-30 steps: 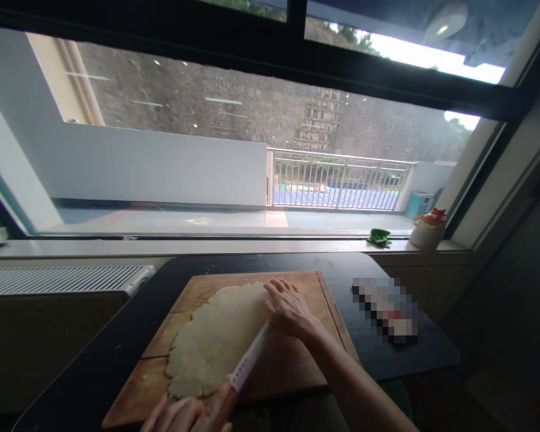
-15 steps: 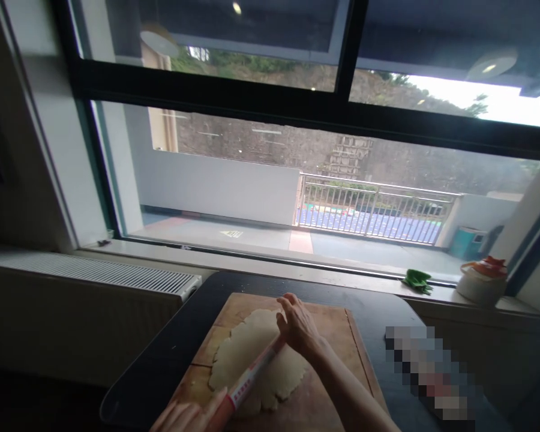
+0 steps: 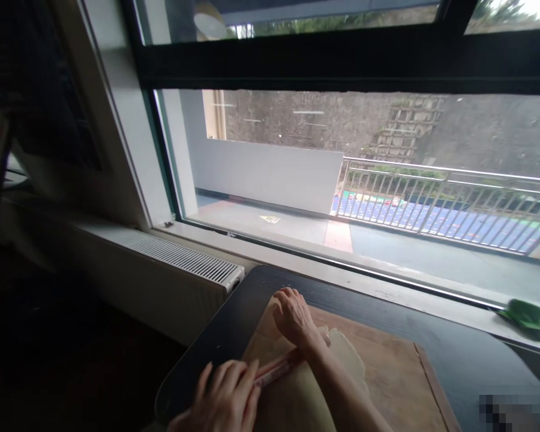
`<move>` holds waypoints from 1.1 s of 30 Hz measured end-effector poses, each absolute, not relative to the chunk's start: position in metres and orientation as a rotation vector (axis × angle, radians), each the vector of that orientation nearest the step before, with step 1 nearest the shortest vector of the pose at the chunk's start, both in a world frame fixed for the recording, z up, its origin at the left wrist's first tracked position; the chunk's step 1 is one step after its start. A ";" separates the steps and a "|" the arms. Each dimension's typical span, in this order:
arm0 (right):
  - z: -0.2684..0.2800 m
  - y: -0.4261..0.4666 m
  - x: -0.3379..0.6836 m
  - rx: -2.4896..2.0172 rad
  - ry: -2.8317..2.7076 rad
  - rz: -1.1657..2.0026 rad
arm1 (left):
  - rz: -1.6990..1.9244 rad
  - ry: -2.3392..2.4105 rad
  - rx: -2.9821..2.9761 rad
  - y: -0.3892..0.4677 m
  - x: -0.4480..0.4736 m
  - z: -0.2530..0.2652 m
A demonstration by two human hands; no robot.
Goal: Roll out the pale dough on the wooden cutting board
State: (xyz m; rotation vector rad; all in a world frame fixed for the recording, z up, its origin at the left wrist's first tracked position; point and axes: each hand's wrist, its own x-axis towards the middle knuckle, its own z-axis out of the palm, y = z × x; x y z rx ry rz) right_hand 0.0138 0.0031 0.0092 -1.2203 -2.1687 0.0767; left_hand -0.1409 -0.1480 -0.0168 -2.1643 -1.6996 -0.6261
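Note:
A rolling pin (image 3: 276, 370) with reddish printing lies slantwise across a wide, thin sheet of pale dough (image 3: 346, 354). The dough is spread on a wooden board (image 3: 387, 354). My left hand (image 3: 227, 393) is at the pin's near end, fingers spread and somewhat blurred, palm down. Past the pin, my right hand (image 3: 293, 315) reaches to the board's far left part, its fingers stretched forward and slightly bent over the dough. My right wrist crosses above the pin and hides part of it. Whether that wrist presses on the pin, I cannot tell.
The board rests on a dark table (image 3: 459, 336) with rounded corners. A white radiator (image 3: 180, 258) stands at the left, below a window sill (image 3: 324, 262). A green leafy-looking thing (image 3: 528, 318) lies on the sill at right. A blurred-out patch covers the lower right corner.
The view has turned left. My right hand has slid off the pin's far end to beyond it. My left hand has moved forward with spread fingers, and the pin lies flatter across the dough.

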 end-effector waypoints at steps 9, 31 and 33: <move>0.016 -0.032 0.049 -1.245 -2.133 0.036 | -0.442 -2.033 -2.210 -0.090 -0.090 -0.004; 0.005 0.011 0.049 -1.251 -2.455 0.053 | -0.781 -1.946 -2.266 -0.128 -0.114 -0.014; 0.003 0.004 0.043 -1.163 -2.534 0.085 | -0.745 -1.978 -2.311 -0.127 -0.115 -0.016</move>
